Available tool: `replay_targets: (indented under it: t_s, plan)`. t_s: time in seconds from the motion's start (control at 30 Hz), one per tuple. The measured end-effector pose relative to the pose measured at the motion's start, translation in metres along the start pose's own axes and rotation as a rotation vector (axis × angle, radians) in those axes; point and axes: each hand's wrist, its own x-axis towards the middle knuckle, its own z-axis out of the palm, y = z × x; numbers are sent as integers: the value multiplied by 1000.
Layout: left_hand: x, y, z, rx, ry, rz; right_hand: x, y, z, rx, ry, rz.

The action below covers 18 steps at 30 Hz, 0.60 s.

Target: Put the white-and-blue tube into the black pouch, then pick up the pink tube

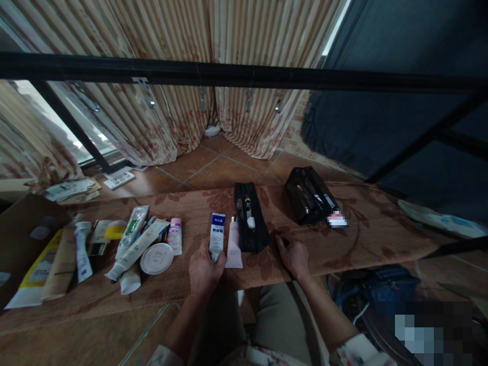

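Note:
My left hand (207, 267) is closed around the lower end of a blue-and-white squeeze tube (217, 231), which points away from me. Just right of it lies a pale pink tube (234, 246) with a shiny cap. A black mesh pouch (253, 218) lies beside that, with a white-and-silver item and others showing through. To the right of this pouch, my right hand (293, 251) rests on the cloth with its fingers curled in and nothing visible in them. Beyond it stands a second black mesh pouch (309, 195), holding several slim items.
At left lie several tubes, a round white-lidded jar (156, 258), a pink bottle (175, 236) and a cardboard box (28, 234). A brown patterned cloth (366, 223) covers the narrow table. A dark metal bar (244, 75) crosses ahead; a blue bag (392, 287) sits lower right.

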Motion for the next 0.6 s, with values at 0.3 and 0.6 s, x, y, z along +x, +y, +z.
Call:
replay_targets:
  t_s: [0.3,0.6]
  plan:
    - [-1,0,1,-3,10,2,0,-1,-1,3,17,-15]
    - [-1,1,0,6,6,-1,0,-2,-2,-8,7,-9]
